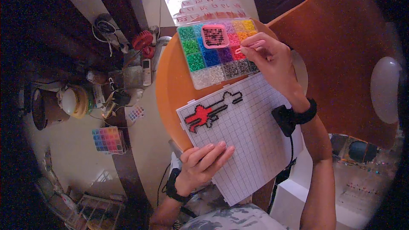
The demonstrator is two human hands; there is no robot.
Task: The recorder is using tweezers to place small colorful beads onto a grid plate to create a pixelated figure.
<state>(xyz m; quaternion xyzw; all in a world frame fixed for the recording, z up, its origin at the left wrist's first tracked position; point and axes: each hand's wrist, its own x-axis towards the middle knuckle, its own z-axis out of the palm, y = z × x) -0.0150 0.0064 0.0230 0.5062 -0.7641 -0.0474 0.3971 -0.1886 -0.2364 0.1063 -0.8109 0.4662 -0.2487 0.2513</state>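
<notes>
My right hand holds pink tweezers over the red beads of a clear compartment box full of sorted fuse beads. On the box rests a small pink tray with black beads. My left hand lies on the lower left edge of a white gridded pegboard, fingers spread and apparently holding nothing. Near the board's upper left corner, black beads outline a long shape, partly filled with red beads. The tweezer tips are too small to tell if they grip a bead.
The box's clear lid, bearing writing, stands open at the far side. Box and board lie on a round orange table. An orange chair is at the right. More bead boxes lie on the floor at the left. A cable hangs from the right wrist.
</notes>
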